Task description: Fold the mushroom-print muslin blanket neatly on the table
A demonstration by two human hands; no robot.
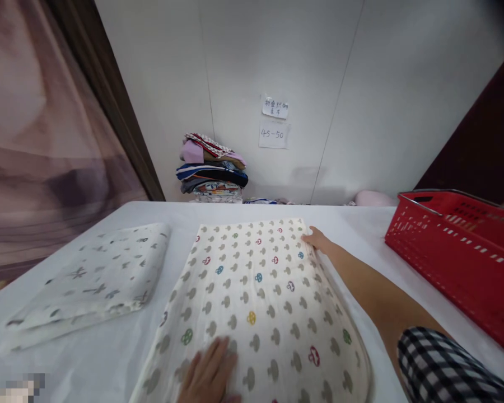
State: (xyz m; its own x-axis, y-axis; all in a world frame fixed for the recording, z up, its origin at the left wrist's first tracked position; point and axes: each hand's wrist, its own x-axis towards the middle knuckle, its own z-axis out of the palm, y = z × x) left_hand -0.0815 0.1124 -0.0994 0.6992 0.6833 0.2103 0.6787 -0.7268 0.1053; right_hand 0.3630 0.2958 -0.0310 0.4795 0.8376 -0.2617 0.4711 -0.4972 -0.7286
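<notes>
A cream cloth printed with small mushrooms lies folded flat in the middle of the white table. My left hand rests flat on its near edge, fingers stretched out. My right hand reaches to the cloth's far right corner, and its fingers pinch the edge there. A black-and-white checked sleeve covers my right upper arm.
A second folded cloth with grey prints lies to the left. A red plastic basket stands at the right edge. A stack of folded clothes sits by the back wall, under two paper notes.
</notes>
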